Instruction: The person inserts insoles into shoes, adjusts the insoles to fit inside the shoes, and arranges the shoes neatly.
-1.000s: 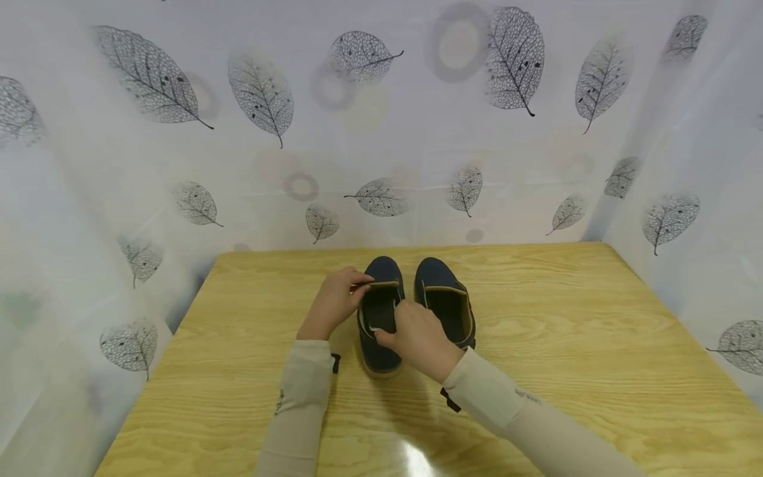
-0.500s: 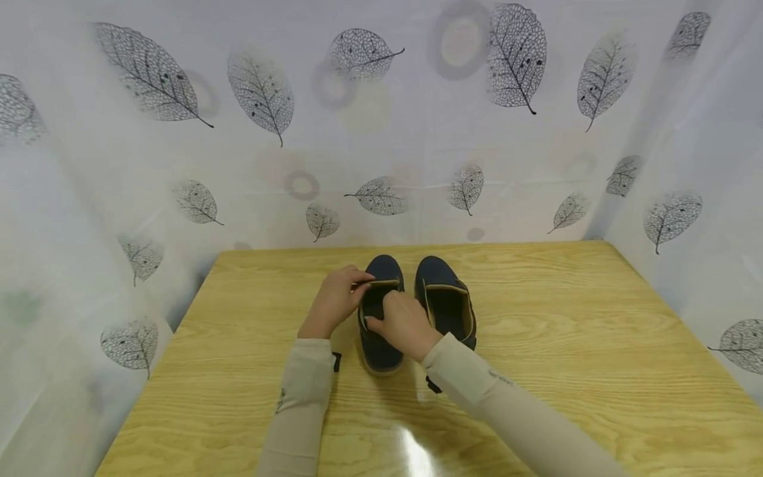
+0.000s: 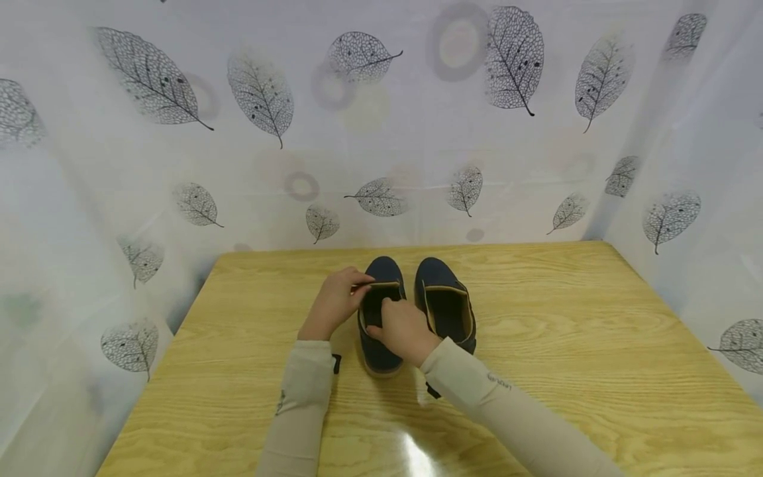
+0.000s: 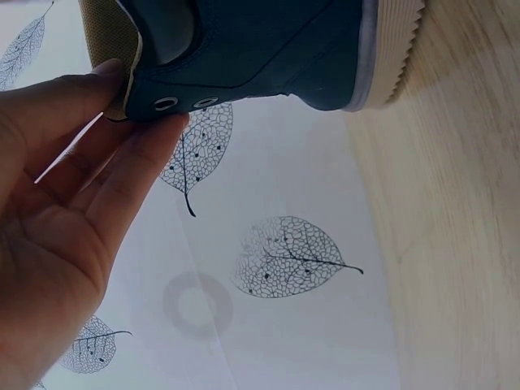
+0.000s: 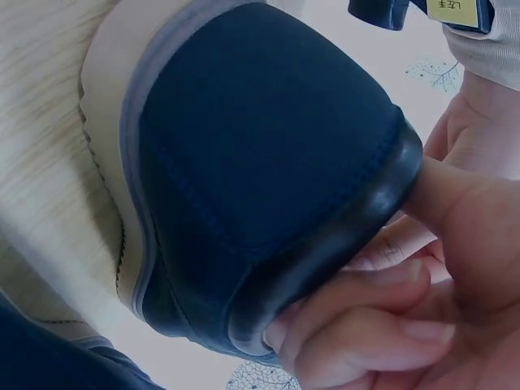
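A dark blue slip-on shoe (image 3: 383,360) with a pale sole stands on the table, toe pointing away from me. My left hand (image 3: 335,301) pinches the edge of its upper at the front left of the opening, thumb inside and fingers outside beside small metal eyelets (image 4: 166,103). Reaching in from the right, my right hand (image 3: 406,329) has its thumb and curled fingers over the padded collar (image 5: 341,236) at the heel end. Its fingertips are partly hidden inside the shoe. The matching shoe (image 3: 436,273) stands just to the right, partly behind my right hand.
The wood-grain table (image 3: 572,344) extends to both sides. A white curtain (image 3: 393,146) printed with dark leaves hangs behind and along the sides. A dark wrist strap piece (image 5: 382,11) shows near my left sleeve.
My right hand has shifted left and further over the shoe's opening, its thumb now nearer the left rim. My left hand and both shoes have stayed in place.
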{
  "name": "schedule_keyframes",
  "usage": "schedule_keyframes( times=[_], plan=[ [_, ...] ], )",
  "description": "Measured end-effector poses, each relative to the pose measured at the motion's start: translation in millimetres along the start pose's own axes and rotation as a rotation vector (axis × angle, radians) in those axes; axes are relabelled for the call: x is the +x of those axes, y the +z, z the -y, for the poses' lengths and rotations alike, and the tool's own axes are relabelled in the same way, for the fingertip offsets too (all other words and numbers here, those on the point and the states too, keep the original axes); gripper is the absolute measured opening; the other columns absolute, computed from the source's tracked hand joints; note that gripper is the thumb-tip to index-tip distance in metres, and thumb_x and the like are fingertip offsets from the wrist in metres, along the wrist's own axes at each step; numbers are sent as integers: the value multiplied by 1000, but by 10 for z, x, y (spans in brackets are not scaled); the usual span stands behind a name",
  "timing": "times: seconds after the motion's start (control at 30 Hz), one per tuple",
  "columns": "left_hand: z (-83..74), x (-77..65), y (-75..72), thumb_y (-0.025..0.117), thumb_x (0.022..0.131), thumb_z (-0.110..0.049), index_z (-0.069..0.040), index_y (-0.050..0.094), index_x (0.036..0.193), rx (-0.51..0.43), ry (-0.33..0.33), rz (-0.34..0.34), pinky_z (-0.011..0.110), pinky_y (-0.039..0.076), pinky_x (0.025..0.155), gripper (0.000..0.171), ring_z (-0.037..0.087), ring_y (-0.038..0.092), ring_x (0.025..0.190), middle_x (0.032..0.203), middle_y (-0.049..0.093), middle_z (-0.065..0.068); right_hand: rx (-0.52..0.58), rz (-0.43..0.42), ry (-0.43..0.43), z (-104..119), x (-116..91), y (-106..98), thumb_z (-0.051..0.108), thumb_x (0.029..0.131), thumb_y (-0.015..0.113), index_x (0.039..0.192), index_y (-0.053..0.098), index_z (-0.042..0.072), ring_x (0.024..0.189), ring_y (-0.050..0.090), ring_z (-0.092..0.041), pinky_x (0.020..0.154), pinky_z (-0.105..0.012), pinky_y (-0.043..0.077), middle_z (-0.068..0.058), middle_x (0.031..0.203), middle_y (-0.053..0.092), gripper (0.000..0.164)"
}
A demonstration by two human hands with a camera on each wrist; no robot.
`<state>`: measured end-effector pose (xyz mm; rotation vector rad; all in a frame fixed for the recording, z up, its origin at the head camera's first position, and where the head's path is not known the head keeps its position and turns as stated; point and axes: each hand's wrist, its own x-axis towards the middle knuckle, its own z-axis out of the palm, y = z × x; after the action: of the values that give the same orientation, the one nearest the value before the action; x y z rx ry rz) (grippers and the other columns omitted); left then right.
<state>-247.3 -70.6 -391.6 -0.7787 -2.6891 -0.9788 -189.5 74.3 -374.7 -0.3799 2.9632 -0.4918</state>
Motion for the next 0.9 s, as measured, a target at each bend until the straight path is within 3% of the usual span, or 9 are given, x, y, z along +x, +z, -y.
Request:
schedule_keyframes(
  times=[0.1,0.17,0.43,0.73,0.8,0.9],
  plan=[
    [-2,-2,1,65,91,-4,-2,73,105,0,7,1,34,55,74,17,23,64,82,89,64,8,2,24,-6,-2,-1,-7,34,91,68,67,63,5,42,50,-16,37,-24,35,-3,50,48,37],
    [-4,-1,1,65,91,-4,-1,73,105,-1,11,0,34,55,74,17,23,64,82,89,64,8,2,38,-6,-4,3,-14,32,92,67,59,57,10,41,46,-14,37,-23,32,0,49,44,40],
    [-5,-1,-8,66,90,-4,-1,73,106,7,14,-2,34,55,74,17,23,64,82,89,63,9,-15,72,46,13,29,-21,4,90,61,66,58,8,47,46,-15,40,-25,34,-3,56,50,24],
    [-13,1,-2,65,91,-4,-1,72,107,6,14,5,35,55,76,18,24,64,83,90,63,9,-112,200,87,-2,82,-33,12,90,62,77,66,6,57,54,-18,53,-35,49,-6,65,57,15],
    [-11,4,1,65,90,-3,-1,73,106,1,17,0,36,55,76,18,24,64,83,90,63,9,-78,158,56,-23,37,-37,12,91,61,77,65,5,57,53,-18,53,-35,48,-7,66,57,17],
    [-2,10,11,66,90,-3,0,73,105,-1,19,-1,36,55,75,17,24,64,83,89,63,9,-21,-33,-15,-63,-100,22,9,91,62,73,64,4,53,51,-16,47,-30,46,-8,70,55,19]
  ],
)
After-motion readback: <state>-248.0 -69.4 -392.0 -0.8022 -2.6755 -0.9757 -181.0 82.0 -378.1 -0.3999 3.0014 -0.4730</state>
